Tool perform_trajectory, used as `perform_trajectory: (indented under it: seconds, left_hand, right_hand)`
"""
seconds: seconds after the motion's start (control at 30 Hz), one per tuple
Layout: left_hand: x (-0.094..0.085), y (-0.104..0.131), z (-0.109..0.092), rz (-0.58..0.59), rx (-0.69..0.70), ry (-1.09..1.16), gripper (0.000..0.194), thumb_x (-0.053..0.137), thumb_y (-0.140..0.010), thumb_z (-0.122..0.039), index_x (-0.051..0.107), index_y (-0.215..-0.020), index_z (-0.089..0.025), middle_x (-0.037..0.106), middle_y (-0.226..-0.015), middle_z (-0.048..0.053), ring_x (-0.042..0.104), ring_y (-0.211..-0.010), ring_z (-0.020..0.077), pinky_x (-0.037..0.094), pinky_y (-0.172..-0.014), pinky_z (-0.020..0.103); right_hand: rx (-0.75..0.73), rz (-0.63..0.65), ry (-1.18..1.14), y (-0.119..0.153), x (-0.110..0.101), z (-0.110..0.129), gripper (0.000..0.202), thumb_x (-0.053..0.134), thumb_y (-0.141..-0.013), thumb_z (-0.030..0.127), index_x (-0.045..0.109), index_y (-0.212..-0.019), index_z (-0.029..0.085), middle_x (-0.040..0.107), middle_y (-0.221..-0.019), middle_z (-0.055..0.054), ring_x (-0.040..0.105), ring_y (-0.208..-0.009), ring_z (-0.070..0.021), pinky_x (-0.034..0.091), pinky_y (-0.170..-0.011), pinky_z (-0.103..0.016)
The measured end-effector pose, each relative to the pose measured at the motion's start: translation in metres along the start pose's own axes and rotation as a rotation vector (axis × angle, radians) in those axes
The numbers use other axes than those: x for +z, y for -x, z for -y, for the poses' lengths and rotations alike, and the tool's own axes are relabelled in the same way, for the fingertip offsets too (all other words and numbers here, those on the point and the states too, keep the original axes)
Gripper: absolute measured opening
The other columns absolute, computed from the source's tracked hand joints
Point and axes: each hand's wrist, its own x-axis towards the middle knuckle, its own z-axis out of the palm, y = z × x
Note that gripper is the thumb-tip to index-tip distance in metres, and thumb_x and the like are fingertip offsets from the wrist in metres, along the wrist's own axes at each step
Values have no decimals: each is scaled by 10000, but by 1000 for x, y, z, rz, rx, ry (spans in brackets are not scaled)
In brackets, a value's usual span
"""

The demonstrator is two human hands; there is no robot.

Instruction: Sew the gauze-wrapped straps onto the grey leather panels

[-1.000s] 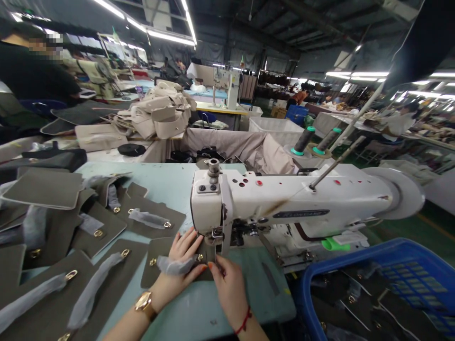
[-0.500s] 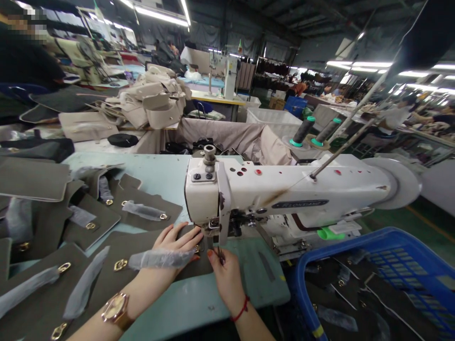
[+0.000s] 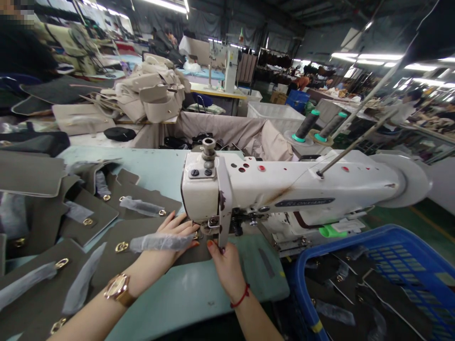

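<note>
My left hand point(image 3: 177, 237) lies flat with fingers apart on a dark grey bag panel point(image 3: 149, 228), its fingertips close to the needle area of a white sewing machine point(image 3: 201, 189). A strap in clear plastic point(image 3: 161, 242) with gold buckles crosses over the back of this hand. Just right of the presser area, my right hand point(image 3: 227, 267) is closed at the panel's edge. A small dark metal tool point(image 3: 222, 251) shows between its thumb and fingers, mostly hidden. The needle and the stitch line are hidden behind the machine head and fingers.
More grey panels point(image 3: 90, 215) with wrapped straps cover the table's left side. A blue basket point(image 3: 302, 279) of similar pieces stands at the right. Behind the machine are a fabric-lined bin point(image 3: 227, 124), beige bag parts point(image 3: 156, 90) and thread cones point(image 3: 306, 125). Another person point(image 3: 24, 47) is at far left.
The camera view has shifted slightly. My left hand stays flat on the panel. My right fingers have closed in, and the dark metal tool shows less than before.
</note>
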Motion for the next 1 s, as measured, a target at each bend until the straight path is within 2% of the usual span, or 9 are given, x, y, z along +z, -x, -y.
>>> perform_trajectory:
  seconds: [0.13,0.27,0.47,0.6,0.83,1.0]
  left_hand:
    - [5,1,7,25,57,94,306,463,-926,-371,643,-1094,-189,660,-1168,95,575,-1118,231,381,-1043,425]
    - [4,2,5,29,7,133,375,453,-922,-418,614,-1136,-155,634,-1208,120,556,-1157,242,379,-1061,408]
    - [-7,-1,-4,52,-101,214,352,445,-917,-436,611,-1121,-203,645,-1192,96,580,-1131,263,434,-1007,403]
    - [-10,-1,-7,56,-141,243,345,461,-902,-439,632,-1071,-191,668,-1129,115,608,-1073,300,448,-974,418]
    - [-9,0,-4,31,-127,288,319,487,-898,-395,611,-1112,-193,645,-1190,104,584,-1108,295,430,-978,377]
    - [-5,1,-3,32,-82,245,306,471,-914,-379,599,-1117,-189,630,-1210,103,567,-1135,282,427,-987,373]
  right_hand:
    - [-43,25,-17,7,-1,2,281,548,-894,357,671,-767,138,642,-688,-12,563,-628,-132,377,-565,-195]
    - [-41,68,-27,15,-1,-1,239,537,-914,310,705,-842,155,721,-778,-37,650,-737,-159,423,-640,-199]
    - [21,71,-36,11,-3,-7,347,532,-914,393,688,-722,149,733,-708,-44,611,-620,-147,389,-584,-208]
    - [31,112,-86,9,-6,-5,407,520,-908,455,677,-702,142,731,-695,-54,614,-640,-155,392,-608,-212]
    - [67,109,-145,11,-5,-1,361,540,-895,461,630,-757,139,740,-695,-63,631,-643,-169,398,-613,-212]
    - [67,105,-127,11,-5,1,364,540,-893,446,631,-722,138,733,-673,-61,596,-604,-155,377,-586,-212]
